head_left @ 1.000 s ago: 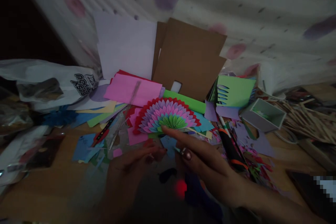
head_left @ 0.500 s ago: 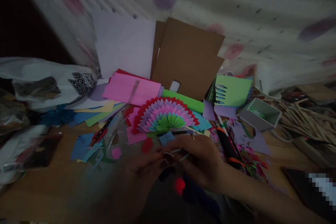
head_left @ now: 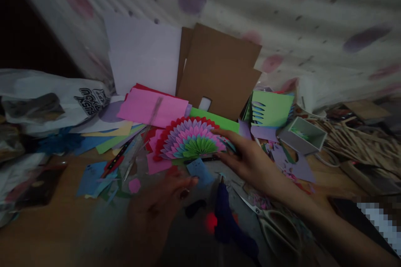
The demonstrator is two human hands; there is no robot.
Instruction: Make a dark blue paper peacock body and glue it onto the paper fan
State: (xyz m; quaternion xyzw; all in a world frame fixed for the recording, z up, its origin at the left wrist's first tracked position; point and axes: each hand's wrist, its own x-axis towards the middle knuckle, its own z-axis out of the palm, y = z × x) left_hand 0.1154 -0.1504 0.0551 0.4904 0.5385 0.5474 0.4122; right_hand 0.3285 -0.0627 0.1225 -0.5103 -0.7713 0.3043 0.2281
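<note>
A layered half-round paper flower fan (head_left: 188, 137), with red, lilac, pink, blue and green petals, lies at the middle of the table. My right hand (head_left: 247, 158) is at its right end, fingers over the rim and thumb at the lower edge, closed on it. Nearer to me, my left hand (head_left: 172, 200) is closed, its fingertips pinched beside a blue paper piece (head_left: 200, 171); what they hold, if anything, is too dim to make out. A dark blue glue gun (head_left: 224, 208) lies below my right hand. Open-bladed scissors (head_left: 269, 225) rest to its right.
Pink paper sheets (head_left: 153, 106) and a cardboard panel (head_left: 219, 71) stand behind the fan. At right are a small grey box (head_left: 302, 135), many thin sticks (head_left: 341, 142) and a phone (head_left: 351, 225). A plastic bag (head_left: 53, 100) lies at left.
My hands have come apart. The right has moved forward from a thin pale strip held by both hands to the fan's right end, uncovering the scissors. The left has drawn slightly left.
</note>
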